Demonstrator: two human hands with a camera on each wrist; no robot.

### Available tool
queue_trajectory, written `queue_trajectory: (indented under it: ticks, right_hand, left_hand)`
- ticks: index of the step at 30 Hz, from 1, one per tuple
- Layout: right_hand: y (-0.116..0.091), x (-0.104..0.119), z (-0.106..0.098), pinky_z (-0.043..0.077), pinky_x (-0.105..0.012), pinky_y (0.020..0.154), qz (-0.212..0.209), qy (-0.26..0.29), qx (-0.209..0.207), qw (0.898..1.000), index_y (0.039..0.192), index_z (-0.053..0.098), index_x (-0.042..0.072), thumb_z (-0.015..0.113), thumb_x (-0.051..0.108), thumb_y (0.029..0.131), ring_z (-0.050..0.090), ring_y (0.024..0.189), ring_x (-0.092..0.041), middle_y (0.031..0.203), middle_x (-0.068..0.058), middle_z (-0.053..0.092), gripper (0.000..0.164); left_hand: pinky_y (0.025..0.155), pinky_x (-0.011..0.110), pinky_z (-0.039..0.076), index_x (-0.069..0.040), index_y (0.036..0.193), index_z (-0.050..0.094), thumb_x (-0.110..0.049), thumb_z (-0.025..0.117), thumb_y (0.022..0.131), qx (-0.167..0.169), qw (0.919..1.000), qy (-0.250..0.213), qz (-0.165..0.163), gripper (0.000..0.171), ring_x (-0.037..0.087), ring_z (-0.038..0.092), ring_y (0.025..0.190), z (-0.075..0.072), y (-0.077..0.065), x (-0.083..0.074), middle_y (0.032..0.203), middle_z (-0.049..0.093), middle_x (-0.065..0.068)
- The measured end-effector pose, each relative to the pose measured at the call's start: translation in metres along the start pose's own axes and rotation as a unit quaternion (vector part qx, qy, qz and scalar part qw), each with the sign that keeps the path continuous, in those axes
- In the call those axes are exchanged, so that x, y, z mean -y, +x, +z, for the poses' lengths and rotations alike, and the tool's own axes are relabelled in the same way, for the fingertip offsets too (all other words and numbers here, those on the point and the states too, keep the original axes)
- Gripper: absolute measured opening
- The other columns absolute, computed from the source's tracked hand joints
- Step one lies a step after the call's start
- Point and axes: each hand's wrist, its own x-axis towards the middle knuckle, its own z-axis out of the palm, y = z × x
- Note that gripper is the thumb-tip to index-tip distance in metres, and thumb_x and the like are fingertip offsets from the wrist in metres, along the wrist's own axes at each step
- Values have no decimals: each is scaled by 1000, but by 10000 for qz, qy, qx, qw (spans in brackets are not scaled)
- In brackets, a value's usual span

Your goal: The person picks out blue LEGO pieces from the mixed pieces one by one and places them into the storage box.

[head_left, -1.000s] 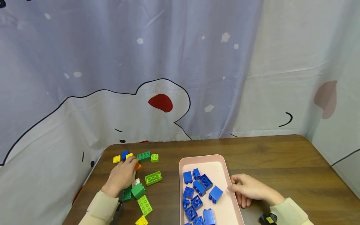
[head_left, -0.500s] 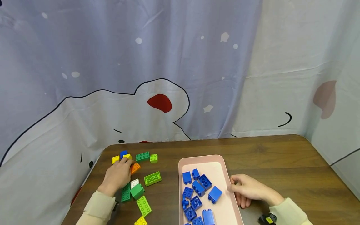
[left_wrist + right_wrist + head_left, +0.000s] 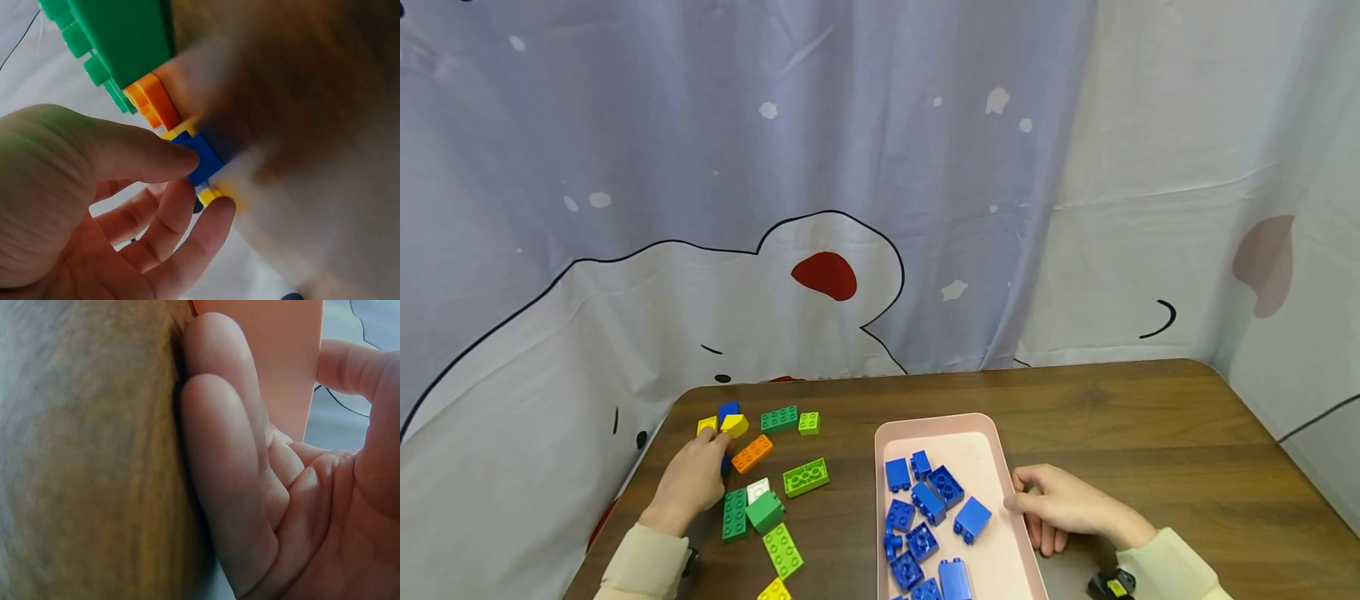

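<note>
My left hand (image 3: 688, 477) is at the left of the table among loose toy bricks. Its thumb and a finger pinch a small blue brick (image 3: 206, 160), mostly hidden by the hand in the head view. Just right of it lies an orange brick (image 3: 752, 454); beyond the fingertips are yellow bricks (image 3: 735, 426) and another blue brick (image 3: 728, 410). My right hand (image 3: 1067, 506) holds the right side of a pink tray (image 3: 1028, 546), thumb at the rim, other fingers curled and resting on the table. Several blue bricks (image 3: 972, 520) lie in the tray.
Dark green (image 3: 735, 515), light green (image 3: 783, 551), white (image 3: 758, 490) and yellow bricks lie between the left arm and the tray. More green bricks (image 3: 779, 418) are farther back. A patterned curtain (image 3: 955, 208) hangs behind the wooden table (image 3: 1120, 417).
My left hand has drawn back to the left and towards me, uncovering the orange brick and a yellow brick, with a blue brick now in its fingers. The right hand and tray stay put.
</note>
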Motion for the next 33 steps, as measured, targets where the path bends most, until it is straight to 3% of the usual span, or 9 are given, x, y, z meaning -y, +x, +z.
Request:
queue_trajectory:
  ticks: [5, 11, 16, 21, 25, 33]
  right_hand:
    - [0, 0, 0, 48, -43, 39, -5, -29, 9, 10000, 85, 53, 5, 56, 31, 97, 61, 44, -26, 59, -11, 65, 28]
    - [0, 0, 1, 48, -43, 39, -33, -16, 19, 10000, 84, 53, 5, 56, 31, 97, 61, 43, -26, 59, -11, 64, 28]
    - [1, -1, 1, 47, -42, 38, -39, 8, 27, 10000, 84, 53, 5, 56, 30, 97, 61, 43, -25, 58, -12, 64, 28]
    - [0, -2, 1, 48, -43, 39, -32, 43, 10, 10000, 85, 53, 5, 56, 30, 97, 61, 43, -27, 59, -12, 64, 28]
    - [-1, -1, 0, 47, -46, 39, -35, 63, -14, 10000, 85, 53, 5, 56, 30, 97, 61, 44, -29, 59, -12, 64, 28]
    - [-1, 1, 0, 48, -46, 41, 27, -69, 25, 10000, 86, 54, 5, 57, 34, 97, 61, 44, -28, 60, -12, 65, 31]
  left_hand:
    - [75, 48, 52, -6, 99, 64, 3, 72, 64, 125, 9998, -141, -89, 37, 26, 58, 77, -1, -6, 6, 96, 56, 13]
    - [68, 47, 51, -11, 99, 64, -17, 77, 70, 253, 9992, -43, -313, 32, 22, 55, 77, -3, -13, 7, 94, 56, 8]
    - [62, 43, 48, -8, 100, 63, -17, 74, 71, -208, 9992, -165, -300, 32, 20, 50, 72, -9, -17, -3, 92, 54, 8]
    - [61, 39, 47, -5, 99, 63, -14, 74, 68, -885, 9956, -295, 32, 34, 17, 47, 68, -19, -19, -27, 88, 52, 7]
    - [61, 34, 45, -3, 102, 64, -14, 74, 68, -1198, 9915, -333, 378, 37, 14, 44, 68, -24, -20, -53, 88, 51, 6]
    - [63, 25, 42, -11, 97, 62, -14, 72, 68, -1198, 9861, -681, 930, 31, 8, 39, 72, -24, -24, -103, 92, 44, -3]
